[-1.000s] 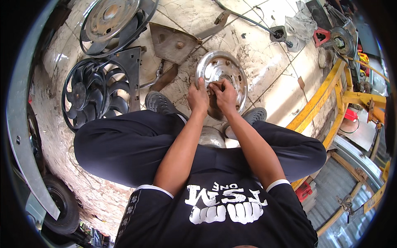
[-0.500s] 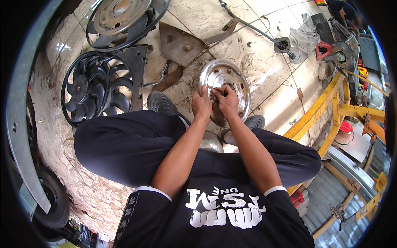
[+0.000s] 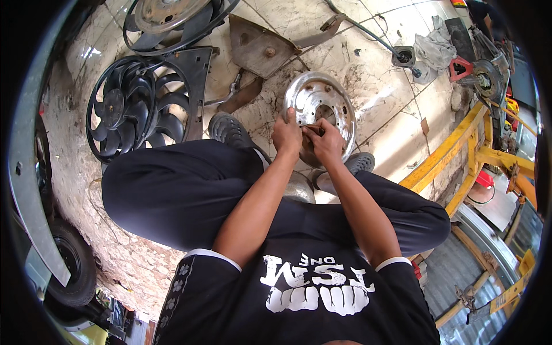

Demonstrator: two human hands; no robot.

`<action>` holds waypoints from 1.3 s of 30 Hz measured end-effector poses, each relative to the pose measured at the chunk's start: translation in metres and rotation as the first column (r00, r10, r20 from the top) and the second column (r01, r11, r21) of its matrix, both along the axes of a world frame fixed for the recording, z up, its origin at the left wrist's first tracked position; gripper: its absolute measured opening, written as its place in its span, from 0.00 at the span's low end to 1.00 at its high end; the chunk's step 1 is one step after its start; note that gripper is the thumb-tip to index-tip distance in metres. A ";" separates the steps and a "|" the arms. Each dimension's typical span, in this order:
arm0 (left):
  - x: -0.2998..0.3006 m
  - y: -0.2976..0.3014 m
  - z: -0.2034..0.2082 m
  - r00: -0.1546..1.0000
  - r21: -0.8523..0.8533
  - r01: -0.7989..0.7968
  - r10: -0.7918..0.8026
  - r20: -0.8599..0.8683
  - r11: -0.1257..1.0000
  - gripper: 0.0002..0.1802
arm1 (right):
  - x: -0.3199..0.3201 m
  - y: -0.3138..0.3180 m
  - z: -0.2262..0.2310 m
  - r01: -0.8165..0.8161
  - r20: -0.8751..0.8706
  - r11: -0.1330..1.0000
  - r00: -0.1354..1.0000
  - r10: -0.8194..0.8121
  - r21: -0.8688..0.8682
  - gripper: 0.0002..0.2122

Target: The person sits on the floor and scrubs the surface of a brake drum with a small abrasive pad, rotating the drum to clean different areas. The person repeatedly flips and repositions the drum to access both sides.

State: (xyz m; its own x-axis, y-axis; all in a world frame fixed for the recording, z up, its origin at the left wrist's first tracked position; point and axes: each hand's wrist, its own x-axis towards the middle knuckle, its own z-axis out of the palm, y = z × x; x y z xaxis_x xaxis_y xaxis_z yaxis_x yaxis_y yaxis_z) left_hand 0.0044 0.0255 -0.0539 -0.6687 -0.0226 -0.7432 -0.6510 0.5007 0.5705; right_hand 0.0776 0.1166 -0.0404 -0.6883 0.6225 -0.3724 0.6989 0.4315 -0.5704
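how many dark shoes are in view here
2: one shoe is left of the left hand; the other shoe is partly hidden, crossed by the right forearm. More could be hidden.

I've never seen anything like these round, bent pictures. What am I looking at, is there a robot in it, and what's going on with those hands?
There's no robot: these are a person's bare hands. The pictures come from a wide camera worn on the head, looking down, and its lens bends straight edges.

The left hand holds the left edge of a shiny round metal disc. The right hand is at the disc's face, fingers bunched; they seem to pinch something dark, too small to make out.

On the tiled floor, ahead and to the left, are a black fan and a flat metal bracket. Farther right lies a grey cloth, and a yellow metal frame stands nearer the person.
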 end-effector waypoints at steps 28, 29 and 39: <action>0.004 0.000 -0.004 0.982 0.131 -0.178 0.168 0.089 0.975 0.27 | -0.041 0.010 -0.046 0.219 -0.039 0.972 0.974 -0.223 -0.083 0.14; 0.004 -0.001 -0.006 0.972 0.142 -0.223 0.208 0.111 0.964 0.28 | -0.034 0.003 -0.046 0.197 -0.041 0.975 0.979 -0.202 -0.098 0.15; 0.018 -0.009 -0.017 0.947 0.238 -0.319 0.297 0.123 0.917 0.28 | -0.016 0.007 -0.056 0.202 0.033 0.976 0.979 -0.200 -0.076 0.14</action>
State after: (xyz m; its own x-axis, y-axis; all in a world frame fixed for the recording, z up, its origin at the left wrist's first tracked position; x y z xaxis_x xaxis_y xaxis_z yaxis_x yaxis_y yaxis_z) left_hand 0.0220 0.0170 -0.0710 -0.5951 -0.0225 -0.8033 -0.7997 0.1150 0.5892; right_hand 0.0617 0.1236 -0.0969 -0.5421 0.7154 -0.4409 0.7811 0.2354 -0.5784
